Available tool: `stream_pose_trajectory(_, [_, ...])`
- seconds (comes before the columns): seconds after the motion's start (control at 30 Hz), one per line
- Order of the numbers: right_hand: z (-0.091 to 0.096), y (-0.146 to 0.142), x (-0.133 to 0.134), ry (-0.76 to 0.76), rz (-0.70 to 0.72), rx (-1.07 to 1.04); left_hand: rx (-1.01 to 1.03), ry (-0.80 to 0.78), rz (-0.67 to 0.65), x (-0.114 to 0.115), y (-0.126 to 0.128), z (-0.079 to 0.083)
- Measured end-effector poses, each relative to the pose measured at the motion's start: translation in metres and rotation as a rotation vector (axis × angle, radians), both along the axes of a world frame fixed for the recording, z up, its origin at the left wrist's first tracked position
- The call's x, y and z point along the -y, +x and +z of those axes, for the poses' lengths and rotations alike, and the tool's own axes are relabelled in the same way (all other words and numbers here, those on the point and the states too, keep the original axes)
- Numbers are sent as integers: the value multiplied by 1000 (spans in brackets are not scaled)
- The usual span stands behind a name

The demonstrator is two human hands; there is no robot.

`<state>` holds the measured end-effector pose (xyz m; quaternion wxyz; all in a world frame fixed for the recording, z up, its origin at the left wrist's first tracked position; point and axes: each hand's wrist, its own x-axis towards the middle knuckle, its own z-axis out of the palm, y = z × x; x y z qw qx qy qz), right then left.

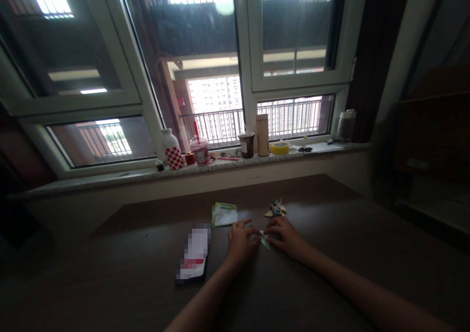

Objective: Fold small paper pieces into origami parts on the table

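Observation:
Between my two hands, just above or on the dark table, is a small folded piece of green and white paper. My left hand pinches its left side with thumb and forefinger. From the other side, the fingertips of my right hand close on the paper's right edge. Just beyond my right hand sits a small pile of folded colourful paper pieces. A short stack of green and white paper sheets lies beyond my left hand. Left of that hand rests a phone, its screen blurred out.
The brown table reaches toward a windowsill. Along the sill stand a checkered white bottle, a pink drink cup, a dark drink cup, a tan flask, yellow tape and a clear jar.

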<state>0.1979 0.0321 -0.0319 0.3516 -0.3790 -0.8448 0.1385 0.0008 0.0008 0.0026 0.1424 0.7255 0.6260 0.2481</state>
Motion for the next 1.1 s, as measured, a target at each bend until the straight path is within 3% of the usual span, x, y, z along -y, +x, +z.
stream_pose_trajectory(0.57, [7,-1,3,-61,-30,18,90,61,20,-2,-1,-5])
stream_pose_trajectory(1.1, [4,1,1,-58,-10,61,89,-14,10,-2,-2,-2])
